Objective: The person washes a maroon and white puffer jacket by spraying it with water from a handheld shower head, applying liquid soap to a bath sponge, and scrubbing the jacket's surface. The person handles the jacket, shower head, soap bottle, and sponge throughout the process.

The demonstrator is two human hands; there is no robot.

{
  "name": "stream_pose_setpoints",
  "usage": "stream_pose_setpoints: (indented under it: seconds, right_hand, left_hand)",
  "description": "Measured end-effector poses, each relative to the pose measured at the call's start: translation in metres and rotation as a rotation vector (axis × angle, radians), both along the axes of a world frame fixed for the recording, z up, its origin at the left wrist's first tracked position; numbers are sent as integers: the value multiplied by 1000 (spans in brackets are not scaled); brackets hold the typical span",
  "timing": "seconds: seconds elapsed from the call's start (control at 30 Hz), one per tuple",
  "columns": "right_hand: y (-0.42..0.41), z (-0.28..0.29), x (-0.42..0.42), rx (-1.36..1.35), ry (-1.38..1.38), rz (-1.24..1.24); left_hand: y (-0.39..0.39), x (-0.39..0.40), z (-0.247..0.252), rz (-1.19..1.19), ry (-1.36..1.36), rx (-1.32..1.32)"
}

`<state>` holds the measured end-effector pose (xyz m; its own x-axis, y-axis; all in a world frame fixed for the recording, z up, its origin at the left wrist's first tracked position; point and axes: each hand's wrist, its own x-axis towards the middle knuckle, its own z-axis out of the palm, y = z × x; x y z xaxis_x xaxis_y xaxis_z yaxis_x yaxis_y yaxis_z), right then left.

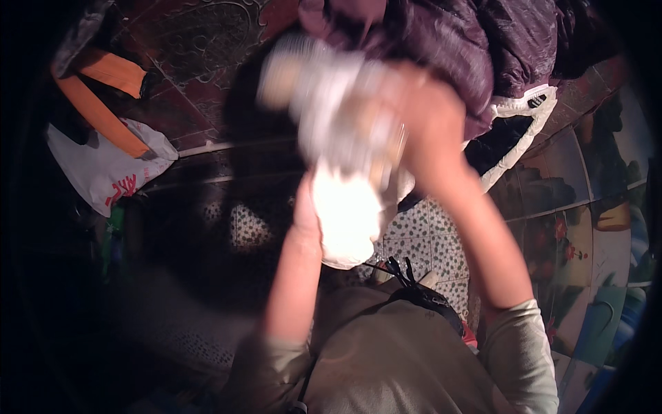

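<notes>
A pale, bulky item (347, 220) is up in front of me; its near end is rounded, white and overexposed. Its far part is a blur of white, grey and tan, so I cannot tell what it is. My left hand (307, 207) grips the left side of the white end, with most of the fingers hidden behind it. On the upper right, my right hand (432, 116) is at the blurred part and appears to hold it. Motion smears those fingers.
A glossy purple padded garment (450, 46) lies beyond, above a white-edged dark piece (509, 137). At left, an orange strip (98, 114) crosses a white plastic bag (106, 171) with red print. Picture tiles (563, 181) line the right. Below is speckled tile floor (414, 227).
</notes>
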<state>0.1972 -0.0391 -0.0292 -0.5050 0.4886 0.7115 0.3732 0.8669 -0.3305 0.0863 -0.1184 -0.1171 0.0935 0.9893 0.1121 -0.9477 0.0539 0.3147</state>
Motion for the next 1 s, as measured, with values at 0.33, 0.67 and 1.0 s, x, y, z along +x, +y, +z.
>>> stream_pose_setpoints:
  seconds: [0.33, 0.67, 1.0]
  right_hand:
    - [-76, -45, -2, 156, -179, 311]
    - [-61, -55, -11, 287, -77, 166]
    - [-57, -53, -2, 126, -114, 130]
  left_hand:
    - [-3, -6, 6, -166, -210, -26]
    - [-6, -25, -23, 225, -90, -216]
    - [5, -29, -7, -446, -423, -67]
